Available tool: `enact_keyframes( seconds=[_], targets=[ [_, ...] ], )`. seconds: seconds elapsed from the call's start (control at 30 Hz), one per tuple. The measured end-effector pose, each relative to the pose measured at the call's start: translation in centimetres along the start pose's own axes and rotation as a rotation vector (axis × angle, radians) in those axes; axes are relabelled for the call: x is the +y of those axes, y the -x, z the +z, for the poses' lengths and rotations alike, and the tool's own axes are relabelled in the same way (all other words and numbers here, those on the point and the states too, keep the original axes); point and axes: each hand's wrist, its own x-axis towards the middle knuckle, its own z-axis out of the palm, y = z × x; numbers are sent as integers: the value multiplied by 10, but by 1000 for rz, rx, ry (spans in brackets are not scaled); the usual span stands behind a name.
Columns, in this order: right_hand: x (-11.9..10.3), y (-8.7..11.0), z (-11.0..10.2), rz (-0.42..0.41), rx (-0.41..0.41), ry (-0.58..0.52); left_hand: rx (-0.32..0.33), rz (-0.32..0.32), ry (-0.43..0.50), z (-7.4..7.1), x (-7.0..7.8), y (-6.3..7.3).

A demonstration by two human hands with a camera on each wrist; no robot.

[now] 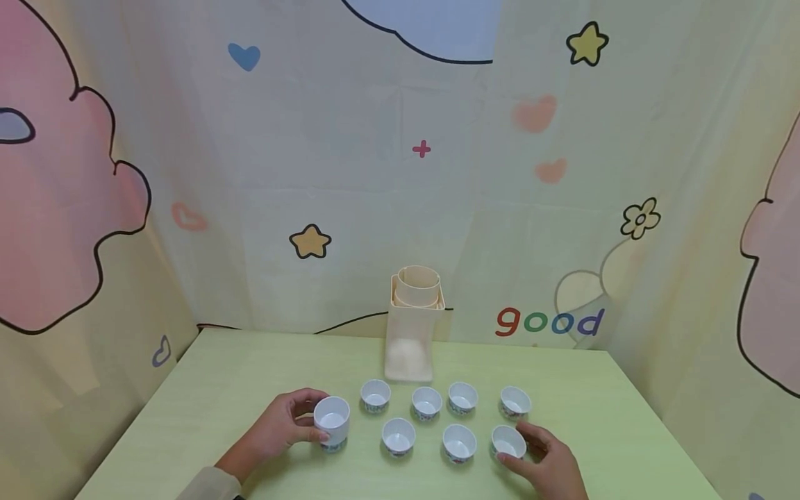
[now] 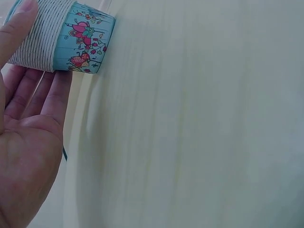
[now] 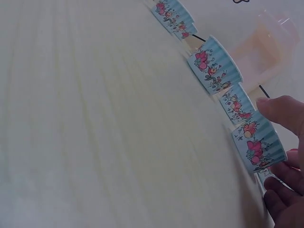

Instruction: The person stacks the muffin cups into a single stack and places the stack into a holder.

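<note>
A nested stack of small floral baking cups [image 1: 332, 417] stands at the left of the table, gripped by my left hand [image 1: 279, 425] between thumb and fingers. In the left wrist view, the stack [image 2: 83, 40] shows many tightly packed rims above one blue, flower-printed side. My right hand [image 1: 550, 460] holds the single baking cup [image 1: 509, 443] at the front right, its thumb on the near side and its fingers round the far side. The right wrist view shows this cup [image 3: 259, 142] upright at the tabletop, partly covered by the thumb.
Between the hands stand several single cups in two loose rows, including a front cup [image 1: 398, 437] and a back-right cup [image 1: 515, 403]. Behind them is a cream-coloured dispenser-like holder [image 1: 409, 347] with a round tube on top. A printed curtain [image 1: 375, 173] backs the table [image 1: 262, 361].
</note>
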Motion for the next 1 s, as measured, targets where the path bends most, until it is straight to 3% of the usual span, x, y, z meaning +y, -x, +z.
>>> enact_keyframes(
  seconds=[1.0],
  targets=[
    [-3,-1,1,-1,0,32,-12,-4,-2,-1,-5,-1]
  ],
)
